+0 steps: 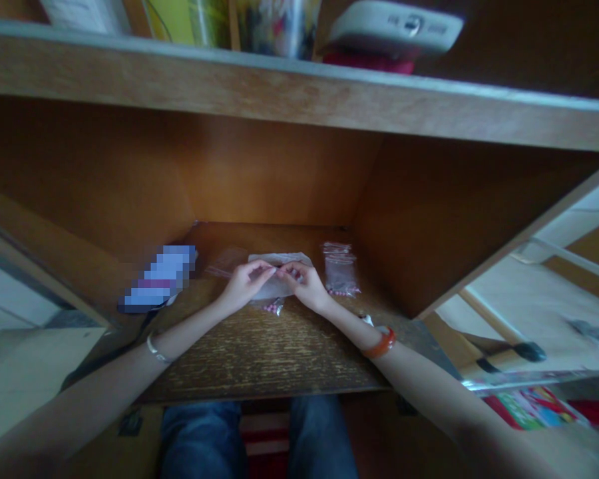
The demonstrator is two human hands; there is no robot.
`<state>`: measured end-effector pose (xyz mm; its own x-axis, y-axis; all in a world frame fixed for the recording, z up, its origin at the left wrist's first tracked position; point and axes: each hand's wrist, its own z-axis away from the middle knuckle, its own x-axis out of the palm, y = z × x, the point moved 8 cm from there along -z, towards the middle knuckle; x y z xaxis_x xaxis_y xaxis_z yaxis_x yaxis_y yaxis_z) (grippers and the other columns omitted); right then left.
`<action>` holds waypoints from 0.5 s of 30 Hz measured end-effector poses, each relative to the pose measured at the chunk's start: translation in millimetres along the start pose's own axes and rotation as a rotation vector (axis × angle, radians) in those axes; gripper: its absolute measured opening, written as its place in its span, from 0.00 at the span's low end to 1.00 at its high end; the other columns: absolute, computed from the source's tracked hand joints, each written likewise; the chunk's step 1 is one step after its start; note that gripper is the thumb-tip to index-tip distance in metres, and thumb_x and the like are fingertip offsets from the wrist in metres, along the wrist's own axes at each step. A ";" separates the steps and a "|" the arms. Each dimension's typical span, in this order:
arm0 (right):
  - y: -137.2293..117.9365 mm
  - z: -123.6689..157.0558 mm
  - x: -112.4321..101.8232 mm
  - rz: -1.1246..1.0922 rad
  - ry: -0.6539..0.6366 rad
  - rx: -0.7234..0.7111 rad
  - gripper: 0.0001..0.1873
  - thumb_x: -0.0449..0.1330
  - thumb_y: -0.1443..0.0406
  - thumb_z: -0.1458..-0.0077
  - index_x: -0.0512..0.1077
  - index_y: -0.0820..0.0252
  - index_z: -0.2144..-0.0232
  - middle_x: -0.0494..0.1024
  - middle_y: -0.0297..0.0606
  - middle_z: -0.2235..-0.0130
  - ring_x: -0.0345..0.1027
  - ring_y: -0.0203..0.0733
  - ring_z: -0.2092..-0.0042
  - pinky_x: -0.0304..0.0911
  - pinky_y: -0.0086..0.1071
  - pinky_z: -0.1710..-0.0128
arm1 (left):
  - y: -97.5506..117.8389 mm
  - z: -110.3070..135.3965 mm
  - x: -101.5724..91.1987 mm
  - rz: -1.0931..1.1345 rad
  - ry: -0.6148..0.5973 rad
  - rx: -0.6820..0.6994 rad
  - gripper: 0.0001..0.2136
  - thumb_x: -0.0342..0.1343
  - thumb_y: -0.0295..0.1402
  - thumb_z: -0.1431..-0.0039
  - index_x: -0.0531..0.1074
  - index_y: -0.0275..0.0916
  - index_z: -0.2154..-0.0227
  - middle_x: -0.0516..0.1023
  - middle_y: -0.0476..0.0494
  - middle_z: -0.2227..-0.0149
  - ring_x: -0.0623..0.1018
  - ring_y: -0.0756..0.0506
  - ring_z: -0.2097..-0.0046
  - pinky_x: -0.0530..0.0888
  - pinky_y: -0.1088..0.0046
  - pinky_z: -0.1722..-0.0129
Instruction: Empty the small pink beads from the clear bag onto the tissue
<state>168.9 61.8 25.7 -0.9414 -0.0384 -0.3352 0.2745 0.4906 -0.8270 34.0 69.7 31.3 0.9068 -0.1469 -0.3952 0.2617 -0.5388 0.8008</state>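
My left hand (249,285) and my right hand (302,283) meet over the desk, with thumbs and fingertips pinched together. Between them is a small clear plastic bag (273,307) with pink beads at its near end; my fingers hide its top edge. A whitish sheet or pouch (279,257) lies flat just behind and under the fingers. To the right of my right hand lies a pile of similar clear bags (340,267), pink beads gathered at their near ends. Flat clear plastic bags (225,262) lie beside my left hand.
A phone (160,279), its screen blurred out, leans at the left of the worn wooden desk (259,362). Side panels and a shelf edge (279,86) enclose the space. On the shelf are a pale device (394,28) and several containers. A small white object (367,320) lies by my right wrist.
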 end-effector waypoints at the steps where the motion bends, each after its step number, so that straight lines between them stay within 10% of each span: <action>1: 0.2 0.1 -0.3 0.004 0.007 -0.006 0.09 0.59 0.61 0.45 0.74 0.60 0.71 0.78 0.37 0.68 0.69 0.39 0.65 0.62 0.32 0.62 | -0.5 -0.2 -0.4 0.001 0.003 0.004 0.09 0.54 0.38 0.41 0.75 0.37 0.66 0.79 0.45 0.65 0.77 0.47 0.62 0.72 0.71 0.60; 15: -17.7 4.1 5.5 0.225 -0.084 -0.158 0.13 0.53 0.59 0.39 0.70 0.58 0.72 0.72 0.35 0.72 0.64 0.39 0.67 0.58 0.34 0.62 | 1.3 -0.8 -0.1 -0.054 -0.007 0.021 0.09 0.53 0.37 0.41 0.73 0.38 0.68 0.79 0.46 0.68 0.76 0.47 0.65 0.72 0.72 0.64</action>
<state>159.7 49.3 36.6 -0.8388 0.0184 -0.5441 0.4346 0.6247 -0.6488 34.5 69.6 32.7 0.8891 -0.1226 -0.4409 0.3034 -0.5633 0.7685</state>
